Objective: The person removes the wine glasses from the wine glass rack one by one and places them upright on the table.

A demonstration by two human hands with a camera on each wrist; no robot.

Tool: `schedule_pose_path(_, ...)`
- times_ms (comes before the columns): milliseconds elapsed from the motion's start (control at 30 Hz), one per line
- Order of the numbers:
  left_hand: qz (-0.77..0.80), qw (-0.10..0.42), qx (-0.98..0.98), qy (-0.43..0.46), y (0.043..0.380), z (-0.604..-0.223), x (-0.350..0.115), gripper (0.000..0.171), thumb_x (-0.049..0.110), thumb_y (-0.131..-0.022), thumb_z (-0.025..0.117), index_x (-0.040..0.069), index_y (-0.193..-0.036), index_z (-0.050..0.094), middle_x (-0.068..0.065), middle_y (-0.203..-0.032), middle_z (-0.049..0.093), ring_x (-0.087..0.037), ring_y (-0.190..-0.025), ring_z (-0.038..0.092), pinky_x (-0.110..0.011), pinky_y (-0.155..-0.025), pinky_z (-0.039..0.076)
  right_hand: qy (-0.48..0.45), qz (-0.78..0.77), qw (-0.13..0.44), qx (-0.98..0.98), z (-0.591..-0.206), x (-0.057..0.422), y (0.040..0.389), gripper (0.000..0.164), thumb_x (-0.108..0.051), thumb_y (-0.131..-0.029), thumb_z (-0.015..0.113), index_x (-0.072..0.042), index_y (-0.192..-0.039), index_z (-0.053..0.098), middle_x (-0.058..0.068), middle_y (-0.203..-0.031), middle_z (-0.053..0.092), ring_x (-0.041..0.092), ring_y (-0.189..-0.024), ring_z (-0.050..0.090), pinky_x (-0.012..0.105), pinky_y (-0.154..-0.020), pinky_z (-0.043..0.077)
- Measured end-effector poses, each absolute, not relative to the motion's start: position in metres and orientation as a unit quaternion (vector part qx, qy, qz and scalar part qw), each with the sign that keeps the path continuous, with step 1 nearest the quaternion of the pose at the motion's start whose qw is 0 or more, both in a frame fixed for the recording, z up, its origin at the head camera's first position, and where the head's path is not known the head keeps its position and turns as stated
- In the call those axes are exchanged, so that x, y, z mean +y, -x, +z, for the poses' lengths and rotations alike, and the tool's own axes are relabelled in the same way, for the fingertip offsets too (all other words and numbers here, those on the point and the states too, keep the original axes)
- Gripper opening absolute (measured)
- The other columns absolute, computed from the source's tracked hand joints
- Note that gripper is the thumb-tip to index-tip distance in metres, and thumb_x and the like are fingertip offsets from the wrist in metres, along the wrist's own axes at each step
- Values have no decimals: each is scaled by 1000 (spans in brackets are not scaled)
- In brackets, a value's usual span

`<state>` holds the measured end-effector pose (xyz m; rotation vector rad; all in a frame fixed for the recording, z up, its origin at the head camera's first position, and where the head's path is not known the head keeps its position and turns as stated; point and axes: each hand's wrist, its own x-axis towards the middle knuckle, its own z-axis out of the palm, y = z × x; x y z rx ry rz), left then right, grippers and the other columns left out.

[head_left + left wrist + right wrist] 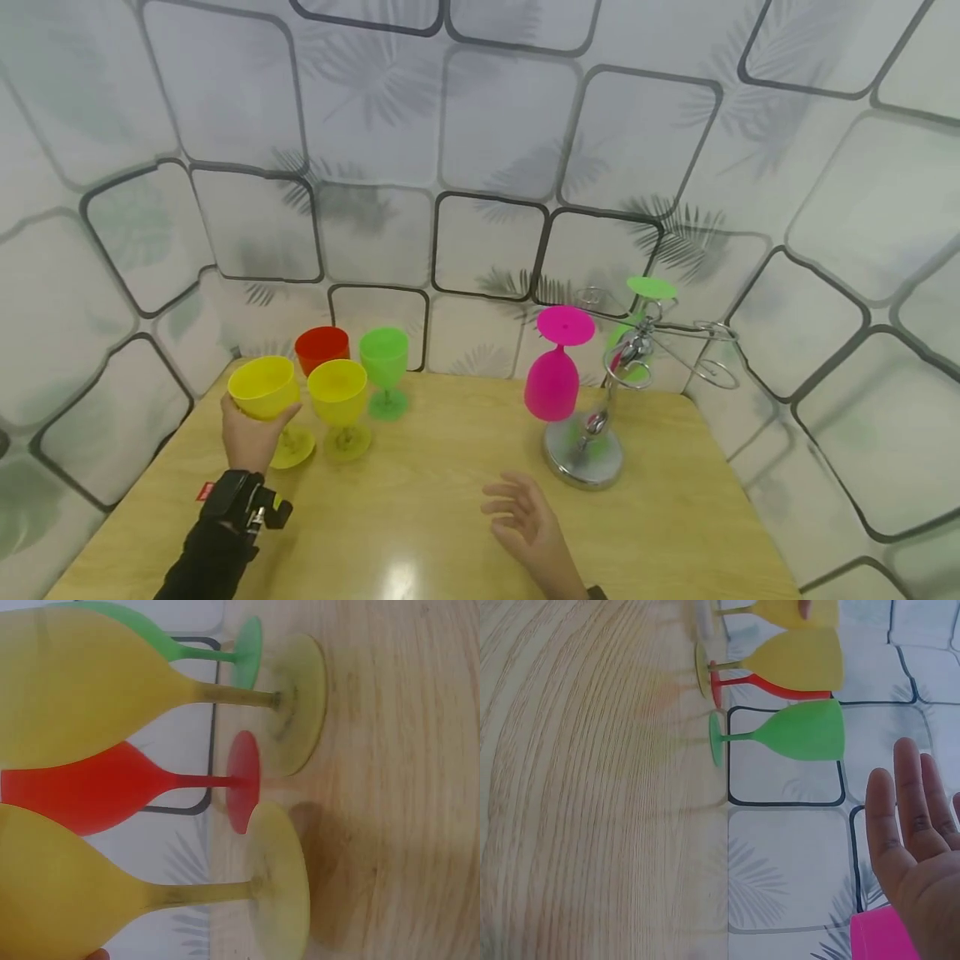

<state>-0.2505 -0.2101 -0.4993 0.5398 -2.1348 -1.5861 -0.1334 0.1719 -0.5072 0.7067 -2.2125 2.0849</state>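
Note:
My left hand grips a yellow plastic goblet round its bowl, at the left of the table. In the left wrist view the foot of this goblet tilts a little, with a shadow on the wood beside it. Just to its right stands a second yellow goblet. Behind them are a red goblet, partly hidden, and a green goblet. My right hand hovers over the front of the table with relaxed fingers, holding nothing.
On the right stands a metal goblet rack with looped wire arms. A pink goblet hangs upside down on it, and a green goblet hangs behind. Patterned wall covering borders the wooden table at back and sides.

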Motion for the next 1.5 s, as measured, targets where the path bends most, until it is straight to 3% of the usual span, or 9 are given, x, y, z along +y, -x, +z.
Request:
schedule_pose_path(367,-576,235,-764,-169,264,-517,-206,93,15,-75,77,6,-145,15,-21,-144,33,-37,-128,36,-56,-111,28,-245,689,1,-683,-505,174,132,49,4,-91,46,10,-135,25,0,-123,56,8,-105,58,23,-87,52)
schedule_pose_path(467,-575,242,-763,-167,266,-519,-204,92,14,-75,77,6,-144,16,-21,-143,34,-37,-126,37,-56,-110,29,-237,694,-6,-679,-506,175,132,48,5,-91,46,5,-136,28,-4,-122,56,7,-104,58,22,-88,51)
schedule_pose_path(667,-579,241,-763,-156,266,-523,-203,92,9,-77,75,7,-145,13,-21,-145,32,-37,-127,35,-57,-112,27,-246,695,0,-676,-509,175,132,48,5,-91,45,-2,-136,32,-3,-123,56,8,-104,59,21,-87,51)
schedule_pose_path(867,-586,248,-760,-131,265,-522,-206,100,4,-74,75,6,-146,5,-22,-147,20,-38,-130,26,-60,-112,23,-263,675,21,-689,-505,178,132,46,7,-92,45,10,-134,28,-2,-122,57,8,-103,59,23,-89,51)
schedule_pose_path(1000,-551,284,-772,-137,252,-511,-204,102,-1,-71,71,4,-147,3,-27,-146,9,-42,-134,13,-63,-111,18,-289,625,70,-722,-497,187,128,45,10,-90,46,7,-134,36,9,-119,60,10,-102,61,26,-86,53)
schedule_pose_path(1100,-517,327,-780,-130,235,-492,-193,93,-5,-70,66,2,-146,13,-26,-147,8,-40,-136,10,-62,-112,16,-297,592,103,-742,-489,198,124,46,11,-89,47,2,-133,39,15,-116,60,11,-101,61,26,-83,54)
schedule_pose_path(1200,-484,358,-795,-79,216,-467,-170,81,-9,-71,65,0,-141,26,-26,-148,8,-41,-137,7,-66,-110,15,-301,568,125,-756,-481,208,121,48,13,-87,49,1,-133,40,14,-114,60,11,-99,61,25,-80,54)
schedule_pose_path(1333,-450,363,-816,29,195,-441,-132,72,-12,-68,64,2,-134,39,-25,-148,17,-44,-135,15,-69,-101,25,-313,533,149,-772,-466,216,120,51,15,-84,54,1,-131,42,12,-112,61,10,-99,61,24,-80,54)
schedule_pose_path(1500,-413,318,-832,193,181,-429,-91,66,-5,-70,70,4,-131,47,-19,-144,36,-38,-131,35,-61,-101,35,-341,480,193,-785,-439,221,124,57,17,-78,59,3,-131,42,12,-109,62,10,-99,61,22,-85,52)
